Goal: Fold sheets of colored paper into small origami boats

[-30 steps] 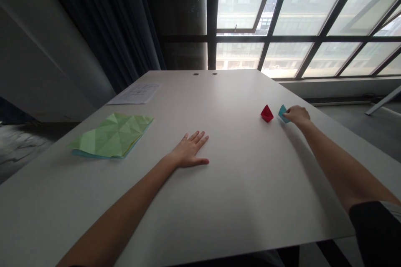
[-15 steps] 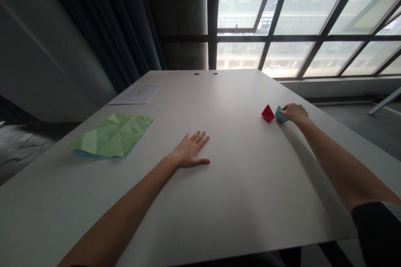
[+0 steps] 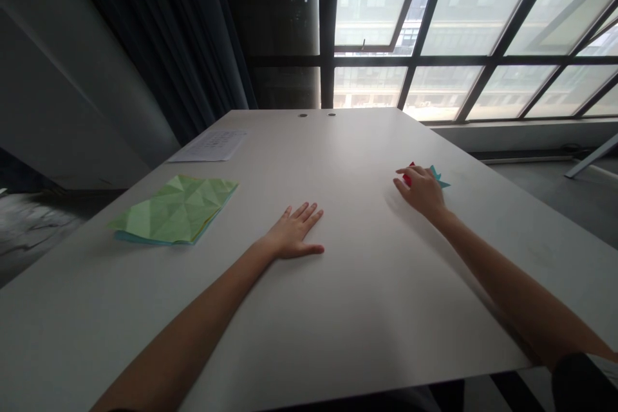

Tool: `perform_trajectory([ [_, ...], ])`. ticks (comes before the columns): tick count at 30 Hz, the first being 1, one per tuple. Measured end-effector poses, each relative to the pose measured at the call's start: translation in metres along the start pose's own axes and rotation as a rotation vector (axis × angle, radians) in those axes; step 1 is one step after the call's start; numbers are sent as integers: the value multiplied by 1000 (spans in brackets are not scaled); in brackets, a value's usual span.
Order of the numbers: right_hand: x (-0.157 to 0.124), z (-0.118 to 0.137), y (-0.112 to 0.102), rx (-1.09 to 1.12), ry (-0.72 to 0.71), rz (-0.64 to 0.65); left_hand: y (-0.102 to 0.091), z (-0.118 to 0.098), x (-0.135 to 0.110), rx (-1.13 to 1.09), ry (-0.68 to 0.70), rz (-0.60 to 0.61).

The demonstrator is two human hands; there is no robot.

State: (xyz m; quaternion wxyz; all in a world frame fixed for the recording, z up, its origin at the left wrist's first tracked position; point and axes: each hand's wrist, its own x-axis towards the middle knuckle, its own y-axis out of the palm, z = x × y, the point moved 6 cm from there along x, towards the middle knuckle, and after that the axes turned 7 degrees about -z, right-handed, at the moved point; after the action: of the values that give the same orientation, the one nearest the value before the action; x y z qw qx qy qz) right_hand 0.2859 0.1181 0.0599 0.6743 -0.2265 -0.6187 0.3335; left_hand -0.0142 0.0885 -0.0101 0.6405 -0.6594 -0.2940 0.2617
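My left hand [image 3: 294,233] lies flat on the white table [image 3: 338,309], fingers stretched out, holding nothing. My right hand [image 3: 421,190] hovers low over the table at the right, its fingers loosely curved and apart. It covers most of a small red folded paper figure [image 3: 409,177], of which only a sliver shows between thumb and fingers. Just behind the hand, a small blue folded paper figure [image 3: 438,176] sits on the table, free of the fingers.
A stack of creased green and blue paper sheets [image 3: 174,209] lies at the left. A printed white sheet [image 3: 210,145] rests further back on the left. Large windows [image 3: 463,32] and a dark curtain [image 3: 174,32] stand behind the table.
My right hand has let go of the blue figure beside the red one and drawn back left and nearer, in front of the red figure. My left hand has not moved.
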Motion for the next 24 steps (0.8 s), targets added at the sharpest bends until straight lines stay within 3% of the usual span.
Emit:
perform_trajectory([
  [4,-3,-64,-1,-150,288,-121,0,1,0,-1,-2,2],
  [7,-12,-114,5,-211,444,-87,0,1,1,-5,-2,3],
  [10,-21,-144,21,-130,469,37,0,1,1,-3,-6,3],
  [14,-27,-157,31,-129,468,106,-1,0,1,0,-10,7],
  [24,-11,-137,25,-191,359,144,-3,-2,2,-11,-10,3],
])
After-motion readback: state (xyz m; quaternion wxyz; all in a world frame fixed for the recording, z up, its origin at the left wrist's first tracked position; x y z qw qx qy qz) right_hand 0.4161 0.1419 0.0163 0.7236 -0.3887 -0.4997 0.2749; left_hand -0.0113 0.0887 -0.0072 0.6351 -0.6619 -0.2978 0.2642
